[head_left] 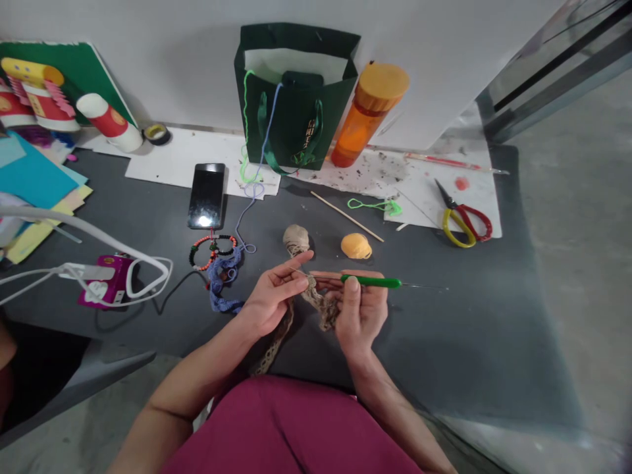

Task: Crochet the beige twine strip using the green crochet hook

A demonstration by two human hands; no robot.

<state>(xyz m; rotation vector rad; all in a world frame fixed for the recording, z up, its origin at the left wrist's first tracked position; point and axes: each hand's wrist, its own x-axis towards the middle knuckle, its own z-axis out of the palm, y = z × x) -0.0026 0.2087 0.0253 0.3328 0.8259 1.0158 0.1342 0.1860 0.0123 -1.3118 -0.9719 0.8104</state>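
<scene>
Now the left hand point(271, 293) pinches a beige crocheted strip point(326, 312) between thumb and fingers, and the right hand point(363, 313) grips a green tool point(378, 282) whose thin metal shaft juts rightward. Part of the strip bunches between the hands, above the dark surface point(444, 368). Just beyond sit a beige yarn ball point(295, 237) and a yellow ball point(356, 246); farther out lie a wooden stick point(346, 216), scissors point(457, 209) and a phone point(207, 195).
</scene>
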